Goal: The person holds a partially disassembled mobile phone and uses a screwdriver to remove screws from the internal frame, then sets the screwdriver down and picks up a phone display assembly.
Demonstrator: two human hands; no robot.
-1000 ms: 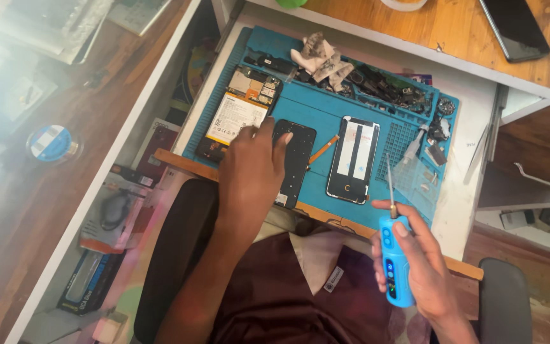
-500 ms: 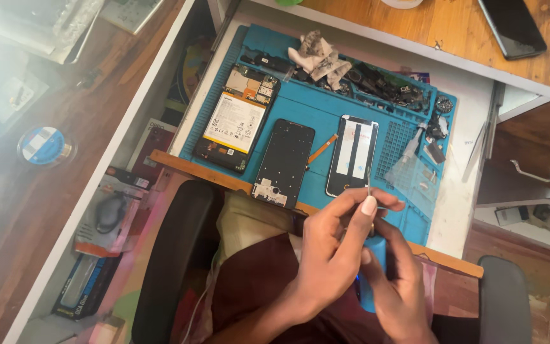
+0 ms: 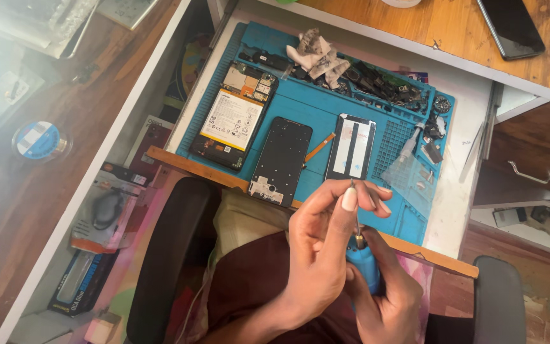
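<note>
Head view, near to far. Right hand (image 3: 386,299) is lowest in frame, fingers wrapped tight on the blue handle of a screwdriver (image 3: 365,266), held upright over the lap, close to the body. Left hand (image 3: 323,248) sits just beside it on the left, touching it; its thumb & fingertips (image 3: 349,199) are pinched together on the thin metal shaft near the tip. Both hands are in front of the wooden edge of the surface (image 3: 459,210), not on it.

Behind the hands lies a blue mat (image 3: 316,111) w/ small compartments at the right & far sides. On the mat, nearest the hands: a black phone frame (image 3: 281,159) in the middle, a phone w/ white strips (image 3: 351,146) just right of it, an orange stick (image 3: 318,147) between them. Left of the frame is an opened phone w/ battery (image 3: 230,121) showing. Clear bag (image 3: 408,175) w/ a small bottle is on the right part of the mat. At the far edge: crumpled cloth (image 3: 316,54) & many dark small parts (image 3: 383,86).

Farthest, on the upper wooden top, a black phone (image 3: 510,28) lies flat.
</note>
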